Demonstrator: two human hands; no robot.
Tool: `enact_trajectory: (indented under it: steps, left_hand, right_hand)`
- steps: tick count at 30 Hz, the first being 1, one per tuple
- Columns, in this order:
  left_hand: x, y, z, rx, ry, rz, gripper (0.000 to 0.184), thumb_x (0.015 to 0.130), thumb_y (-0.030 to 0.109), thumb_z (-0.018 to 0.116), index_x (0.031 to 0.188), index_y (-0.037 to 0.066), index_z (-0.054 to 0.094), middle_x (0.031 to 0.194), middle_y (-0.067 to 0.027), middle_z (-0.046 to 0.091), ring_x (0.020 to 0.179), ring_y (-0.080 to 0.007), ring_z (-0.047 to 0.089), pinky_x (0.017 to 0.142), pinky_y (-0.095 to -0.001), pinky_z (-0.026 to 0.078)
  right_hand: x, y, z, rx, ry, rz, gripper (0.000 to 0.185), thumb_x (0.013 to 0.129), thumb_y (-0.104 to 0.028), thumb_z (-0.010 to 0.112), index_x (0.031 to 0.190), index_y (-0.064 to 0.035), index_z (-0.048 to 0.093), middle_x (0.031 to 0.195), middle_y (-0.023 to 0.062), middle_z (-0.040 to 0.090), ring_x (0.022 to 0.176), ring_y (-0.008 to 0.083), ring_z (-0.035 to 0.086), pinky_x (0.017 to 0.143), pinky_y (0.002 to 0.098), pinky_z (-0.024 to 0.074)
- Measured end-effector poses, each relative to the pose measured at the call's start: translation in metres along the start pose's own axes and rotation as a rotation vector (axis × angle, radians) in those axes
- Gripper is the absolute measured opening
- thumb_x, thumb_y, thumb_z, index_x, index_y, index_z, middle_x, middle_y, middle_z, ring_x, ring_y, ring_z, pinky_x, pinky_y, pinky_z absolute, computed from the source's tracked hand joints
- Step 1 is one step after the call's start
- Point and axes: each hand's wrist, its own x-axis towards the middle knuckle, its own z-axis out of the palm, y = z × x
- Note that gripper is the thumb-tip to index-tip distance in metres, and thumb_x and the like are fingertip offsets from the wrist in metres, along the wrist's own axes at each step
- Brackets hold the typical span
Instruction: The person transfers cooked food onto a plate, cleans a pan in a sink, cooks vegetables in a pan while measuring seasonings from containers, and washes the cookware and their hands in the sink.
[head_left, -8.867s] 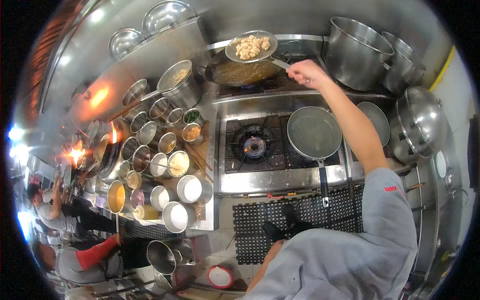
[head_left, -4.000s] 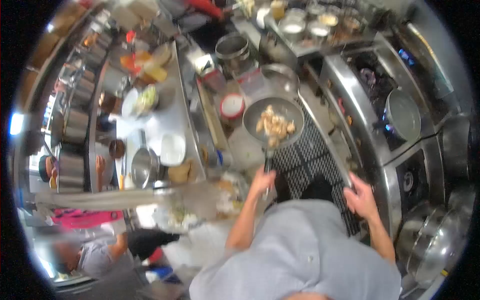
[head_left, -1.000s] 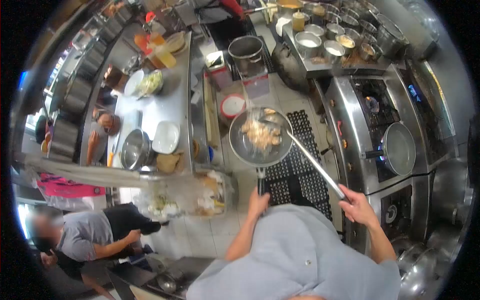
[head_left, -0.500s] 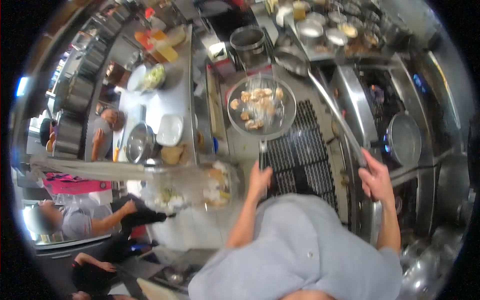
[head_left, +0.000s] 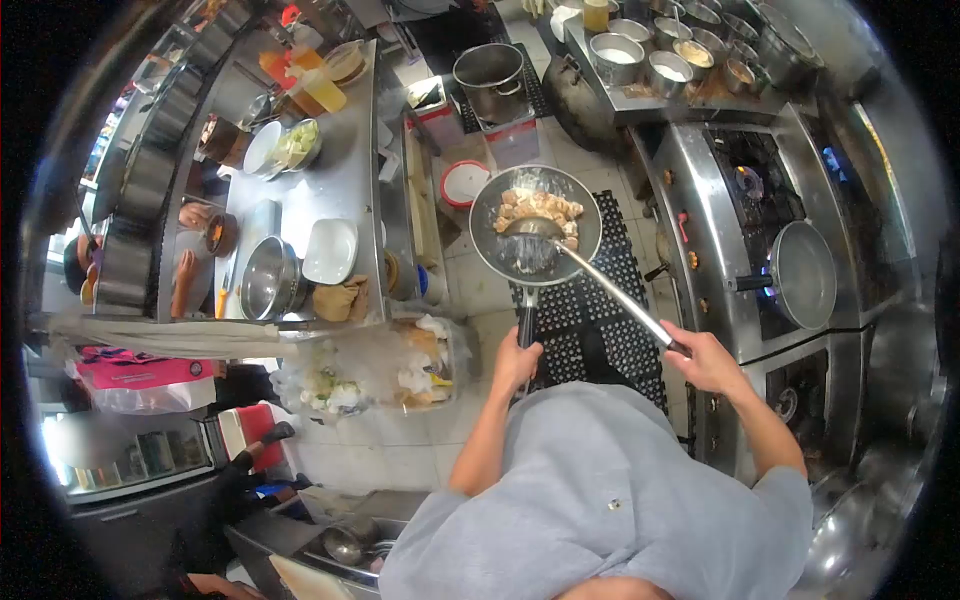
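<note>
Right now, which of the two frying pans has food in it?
The held pan, in the left hand: it has food pieces and a ladle in it. The other pan, on the stove, shows no food.

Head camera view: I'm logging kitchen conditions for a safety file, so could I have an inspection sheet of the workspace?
Surface: steel worktop holds a white dish and a metal bowl.
Job's things: frying pan holds browned food; ladle dips into it.
Clutter: scraps in clear plastic.
Hands: left hand grips the pan's handle; right hand the ladle's.
Cables: nothing seen.
Surroundings: blue flame at the other pan on the stove; perforated mat on the floor.
</note>
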Motion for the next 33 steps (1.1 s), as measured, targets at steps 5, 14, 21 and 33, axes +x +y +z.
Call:
enact_trajectory:
  steps: [5, 14, 21, 33]
  left_hand:
    - [-0.019, -0.012, 0.002, -0.037, -0.01, -0.034, 0.028, 0.08, 0.009, 0.058, 0.106, 0.001, 0.051, 0.058, -0.0036, 0.053, 0.045, -0.0132, 0.051, 0.043, -0.0288, 0.042]
    - [0.008, -0.014, -0.011, 0.119, -0.036, -0.056, 0.032, 0.079, 0.009, 0.059, 0.109, 0.0, 0.05, 0.058, -0.0043, 0.053, 0.044, -0.0132, 0.052, 0.041, -0.0298, 0.041]
    - [0.009, -0.009, -0.013, 0.0, 0.041, -0.021, 0.021, 0.078, 0.008, 0.059, 0.096, 0.002, 0.05, 0.057, -0.0041, 0.051, 0.041, -0.0142, 0.049, 0.038, -0.032, 0.04]
    - [0.01, -0.016, -0.018, -0.132, -0.047, -0.085, 0.025, 0.079, 0.006, 0.057, 0.103, 0.001, 0.051, 0.057, -0.0024, 0.05, 0.045, -0.013, 0.049, 0.043, -0.0295, 0.041]
  right_hand:
    - [0.013, 0.048, 0.019, 0.064, 0.223, -0.14, 0.054, 0.088, -0.014, 0.06, 0.138, -0.0069, 0.043, 0.084, 0.0191, 0.064, 0.071, 0.0172, 0.059, 0.07, 0.0303, 0.0468]
    - [0.042, 0.017, -0.021, -0.359, -0.025, -0.197, 0.056, 0.083, -0.009, 0.06, 0.137, -0.0091, 0.044, 0.087, 0.026, 0.062, 0.08, 0.0416, 0.062, 0.071, 0.0437, 0.0472]
    - [0.058, 0.05, -0.016, -0.274, 0.124, -0.152, 0.053, 0.088, -0.01, 0.057, 0.138, -0.0103, 0.042, 0.085, 0.0232, 0.064, 0.072, 0.0363, 0.064, 0.065, 0.0419, 0.049]
    - [-0.016, 0.027, -0.008, -0.152, 0.07, -0.156, 0.056, 0.085, -0.01, 0.063, 0.137, -0.0121, 0.045, 0.087, 0.0224, 0.064, 0.07, 0.0304, 0.063, 0.069, 0.0359, 0.0486]
